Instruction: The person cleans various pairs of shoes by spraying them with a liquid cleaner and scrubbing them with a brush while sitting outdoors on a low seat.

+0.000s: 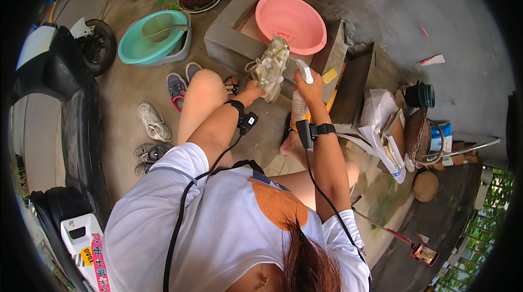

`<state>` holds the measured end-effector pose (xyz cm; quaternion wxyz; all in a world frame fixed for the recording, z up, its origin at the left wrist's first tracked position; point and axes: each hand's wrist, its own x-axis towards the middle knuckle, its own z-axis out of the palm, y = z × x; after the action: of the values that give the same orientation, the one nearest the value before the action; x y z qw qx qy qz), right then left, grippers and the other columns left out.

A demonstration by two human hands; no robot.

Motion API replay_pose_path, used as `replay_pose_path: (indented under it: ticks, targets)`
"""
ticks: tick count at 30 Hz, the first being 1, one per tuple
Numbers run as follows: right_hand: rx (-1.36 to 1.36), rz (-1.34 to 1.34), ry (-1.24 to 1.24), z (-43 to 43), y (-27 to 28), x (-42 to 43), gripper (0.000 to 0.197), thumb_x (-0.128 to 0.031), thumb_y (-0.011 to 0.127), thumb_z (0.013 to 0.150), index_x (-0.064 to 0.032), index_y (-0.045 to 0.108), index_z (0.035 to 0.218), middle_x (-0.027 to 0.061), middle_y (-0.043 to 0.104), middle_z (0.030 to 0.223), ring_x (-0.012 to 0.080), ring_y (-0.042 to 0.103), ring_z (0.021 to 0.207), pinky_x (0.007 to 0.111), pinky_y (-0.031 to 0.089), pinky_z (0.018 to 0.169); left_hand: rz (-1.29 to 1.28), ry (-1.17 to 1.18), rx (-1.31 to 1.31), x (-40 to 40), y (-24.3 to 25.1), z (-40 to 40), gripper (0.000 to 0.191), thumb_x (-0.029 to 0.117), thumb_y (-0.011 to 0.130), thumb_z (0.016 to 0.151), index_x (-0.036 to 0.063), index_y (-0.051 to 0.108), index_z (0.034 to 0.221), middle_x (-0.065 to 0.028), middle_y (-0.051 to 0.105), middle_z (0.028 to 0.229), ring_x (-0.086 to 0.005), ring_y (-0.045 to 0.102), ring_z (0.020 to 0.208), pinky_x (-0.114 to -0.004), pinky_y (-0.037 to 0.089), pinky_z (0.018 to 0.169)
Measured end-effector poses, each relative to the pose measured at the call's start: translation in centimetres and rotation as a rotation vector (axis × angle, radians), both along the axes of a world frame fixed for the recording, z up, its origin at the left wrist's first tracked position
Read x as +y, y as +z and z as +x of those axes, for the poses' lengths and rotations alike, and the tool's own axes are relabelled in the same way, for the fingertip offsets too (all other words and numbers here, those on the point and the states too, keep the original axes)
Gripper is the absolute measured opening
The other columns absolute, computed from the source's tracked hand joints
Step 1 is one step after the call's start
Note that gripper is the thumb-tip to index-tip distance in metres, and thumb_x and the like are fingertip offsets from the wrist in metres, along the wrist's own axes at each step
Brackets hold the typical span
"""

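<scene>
My left hand (254,91) grips a pale lace-up sneaker (271,67) near its heel, with the toe pointing away from me. White foam clings to parts of the shoe's upper. In my right hand (309,87) is a spray bottle (300,108) with a white trigger head (304,71) and an orange lower part; its body bears writing. The trigger head is to the right of the sneaker and apart from it. Just beyond the shoe, a pink plastic basin (291,20) sits tilted in a low concrete trough (233,32).
A yellow bar (329,75), perhaps soap, lies on the trough's right ledge. Turquoise basin (135,47) with a dipper (159,28) stands at left. Several other shoes, including a white sneaker (153,122), lie on the floor. A scooter (77,108) borders the left; papers (384,141) are piled right.
</scene>
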<state>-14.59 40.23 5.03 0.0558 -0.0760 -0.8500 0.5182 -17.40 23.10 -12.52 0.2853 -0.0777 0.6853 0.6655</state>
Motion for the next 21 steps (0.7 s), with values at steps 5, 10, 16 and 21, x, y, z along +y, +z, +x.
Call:
replay_pose_path:
  ticks: [5, 10, 16, 21]
  targets:
    - [0.011, -0.001, 0.012, -2.9, 0.3, 0.2, 0.026, -0.021, 0.061, 0.084, 0.0035, 0.064, 0.089, 0.0079, 0.063, 0.068, 0.0151, 0.060, 0.050, 0.028, 0.047, 0.051, 0.072, 0.048, -0.006, 0.1, -0.2, 0.1, 0.039, 0.002, 0.071, 0.078, -0.0023, 0.057, 0.114, -0.0103, 0.063, 0.109, -0.0205, 0.057, 0.098, -0.032, 0.043, 0.084]
    - [0.011, 0.127, 0.049, -5.3, 0.6, 0.6, 0.028, -0.022, 0.062, 0.084, 0.0049, 0.064, 0.090, 0.0089, 0.065, 0.069, 0.0158, 0.061, 0.051, 0.029, 0.048, 0.051, -0.100, -0.003, -0.020, 0.5, 1.6, 0.3, 0.036, 0.002, 0.071, 0.078, -0.0008, 0.059, 0.111, -0.0094, 0.063, 0.106, -0.0192, 0.057, 0.096, -0.032, 0.044, 0.081]
    - [-0.073, 0.066, 0.128, -4.4, 1.3, -1.8, 0.028, -0.025, 0.063, 0.081, 0.0035, 0.065, 0.084, 0.0081, 0.063, 0.063, 0.0161, 0.062, 0.052, 0.031, 0.049, 0.053, -0.112, 0.013, 0.048, 0.2, 0.0, -0.2, 0.038, 0.001, 0.071, 0.076, -0.0018, 0.058, 0.112, -0.0076, 0.063, 0.105, -0.0164, 0.056, 0.095, -0.033, 0.044, 0.081]
    - [-0.196, 0.170, 0.201, -0.4, -1.5, -2.0, 0.028, -0.025, 0.064, 0.079, 0.0028, 0.065, 0.082, 0.0081, 0.061, 0.057, 0.0178, 0.062, 0.050, 0.031, 0.048, 0.052, 0.237, 0.064, 0.183, 1.4, 2.1, -0.8, 0.041, -0.006, 0.061, 0.076, 0.0000, 0.056, 0.116, -0.0055, 0.063, 0.107, -0.0119, 0.055, 0.097, -0.028, 0.043, 0.085]
